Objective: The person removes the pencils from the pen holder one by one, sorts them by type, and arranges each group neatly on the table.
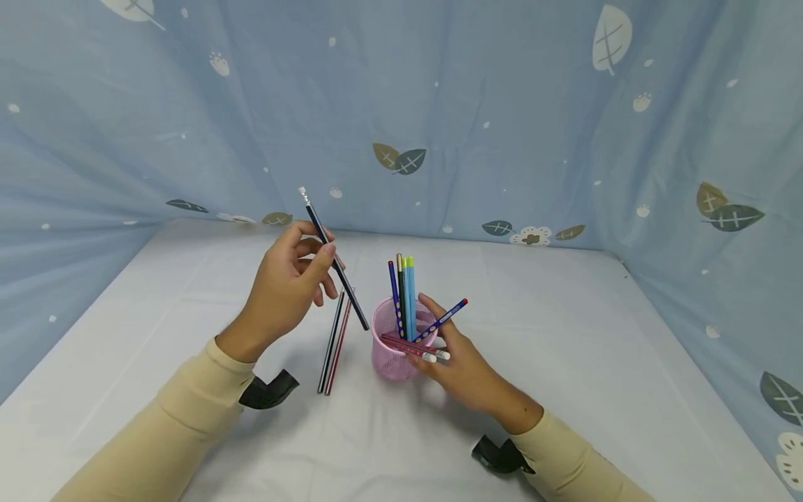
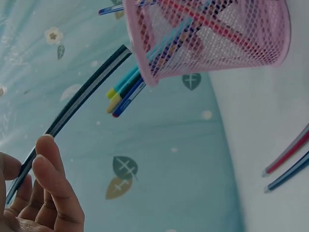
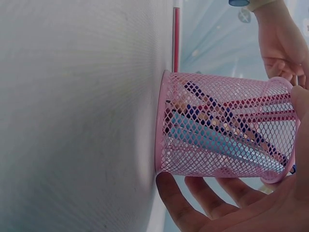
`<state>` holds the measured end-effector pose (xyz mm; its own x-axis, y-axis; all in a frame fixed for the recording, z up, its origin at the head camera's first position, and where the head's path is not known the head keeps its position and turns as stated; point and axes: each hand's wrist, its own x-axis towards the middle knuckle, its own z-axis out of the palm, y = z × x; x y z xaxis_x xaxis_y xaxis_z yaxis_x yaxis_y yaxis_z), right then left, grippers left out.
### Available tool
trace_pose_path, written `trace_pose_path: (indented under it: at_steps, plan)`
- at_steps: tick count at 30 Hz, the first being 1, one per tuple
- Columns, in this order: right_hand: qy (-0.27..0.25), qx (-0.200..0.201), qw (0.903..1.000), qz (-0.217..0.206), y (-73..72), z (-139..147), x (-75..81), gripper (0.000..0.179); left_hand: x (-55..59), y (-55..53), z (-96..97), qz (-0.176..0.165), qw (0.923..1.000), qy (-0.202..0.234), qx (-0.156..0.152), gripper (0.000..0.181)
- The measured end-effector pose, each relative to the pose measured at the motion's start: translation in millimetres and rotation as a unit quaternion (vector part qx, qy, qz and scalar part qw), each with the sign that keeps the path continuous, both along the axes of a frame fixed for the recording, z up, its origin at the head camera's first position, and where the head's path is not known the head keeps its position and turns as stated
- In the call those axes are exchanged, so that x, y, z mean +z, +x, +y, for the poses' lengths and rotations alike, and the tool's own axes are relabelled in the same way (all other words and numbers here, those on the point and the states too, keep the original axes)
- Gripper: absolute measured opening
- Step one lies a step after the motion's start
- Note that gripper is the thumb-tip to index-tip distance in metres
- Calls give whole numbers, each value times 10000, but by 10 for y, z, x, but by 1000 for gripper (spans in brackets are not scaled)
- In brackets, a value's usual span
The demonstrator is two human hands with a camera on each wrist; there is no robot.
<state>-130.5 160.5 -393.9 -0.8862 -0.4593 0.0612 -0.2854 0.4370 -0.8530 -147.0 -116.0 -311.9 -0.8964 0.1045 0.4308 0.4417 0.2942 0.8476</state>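
Note:
My left hand (image 1: 276,289) pinches a dark pencil (image 1: 348,290) between thumb and fingers, its white eraser end up. That pencil slants down towards the rim of a pink mesh pencil cup (image 1: 390,362), its lower end just left of it. Round the cup's right side, my right hand (image 1: 467,373) holds it with the thumb near the rim and the fingers along the wall. Inside stand light blue pencils (image 1: 410,293), a black pencil (image 1: 401,300), blue pencils with red ends (image 1: 393,286) and red pencils (image 1: 410,344) with white erasers, leaning over the near rim.
Left of the cup, a dark pencil (image 1: 330,348) and a red pencil (image 1: 339,348) lie side by side on the white tabletop (image 1: 564,335). A blue leaf-print curtain (image 1: 401,104) hangs behind and along the sides. Black straps (image 1: 268,390) sit at both wrists.

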Motion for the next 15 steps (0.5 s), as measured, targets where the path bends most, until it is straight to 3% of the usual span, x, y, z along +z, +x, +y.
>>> trace_pose_path:
  at_steps: [5, 15]
  plan:
    - [-38, 15, 10000, 45, -3, 7, 3, 85, 27, -22, -40, -194, 9998, -13, -24, 30]
    - [-54, -61, 10000, -5, 10, 4, -7, 87, -55, -182, -228, -984, 9928, -681, 103, 40]
